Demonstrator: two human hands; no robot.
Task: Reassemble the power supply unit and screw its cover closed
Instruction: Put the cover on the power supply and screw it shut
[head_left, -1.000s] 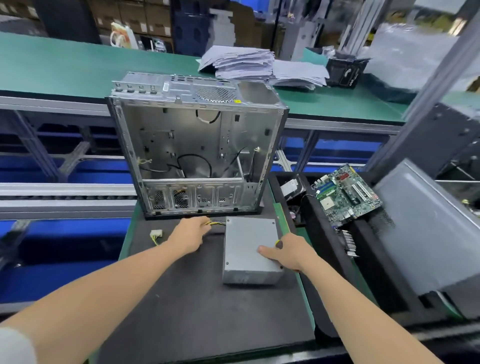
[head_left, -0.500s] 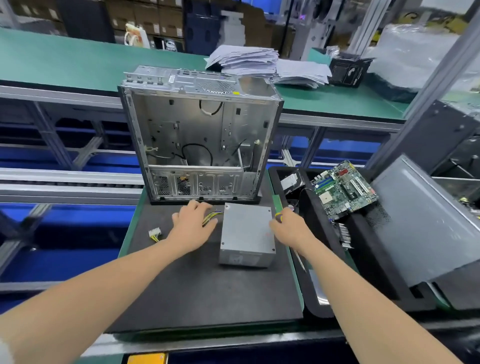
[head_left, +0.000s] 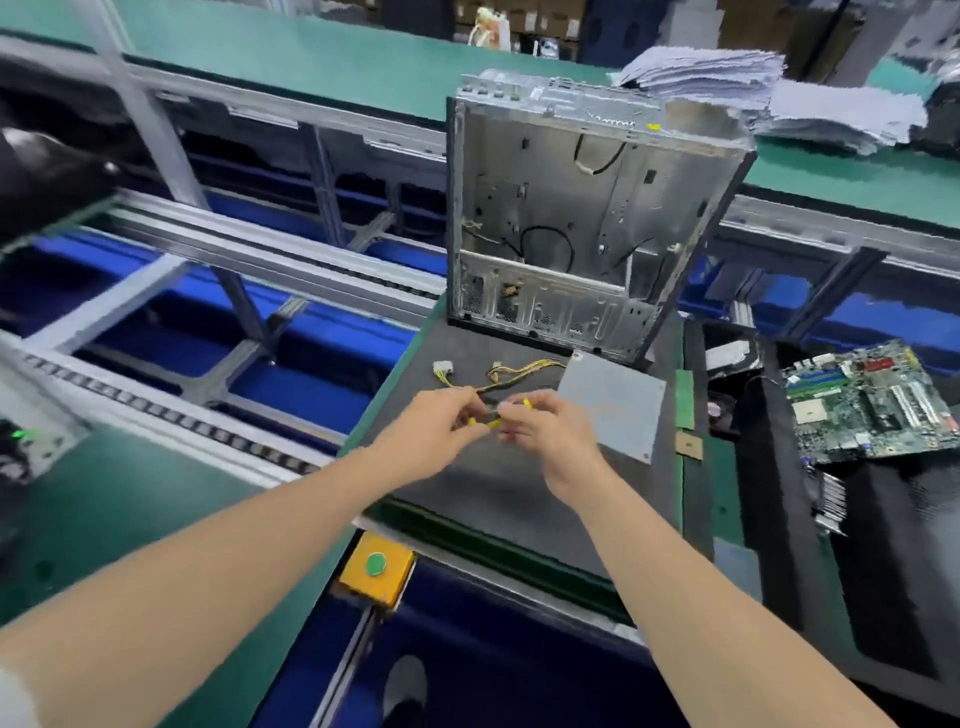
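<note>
The grey power supply unit (head_left: 612, 407) lies flat on the black mat (head_left: 498, 499), with its yellow and black cables (head_left: 524, 375) trailing left to a white connector (head_left: 443, 371). Both hands meet just left of the unit. My left hand (head_left: 435, 435) and my right hand (head_left: 540, 434) pinch a small yellow and black piece (head_left: 488, 422) between their fingertips. What that piece is stays unclear in the blur. An open, empty computer case (head_left: 587, 218) stands upright behind the unit.
A green motherboard (head_left: 872, 402) lies in a black tray on the right. A small green and tan board (head_left: 687, 410) sits beside the unit's right edge. A yellow box with a green button (head_left: 376, 569) sits at the bench front. Paper stacks (head_left: 769, 93) lie beyond the case.
Both hands left the power supply unit and came together left of it, now pinching a small yellow and black piece. The view swung left and tilted.
</note>
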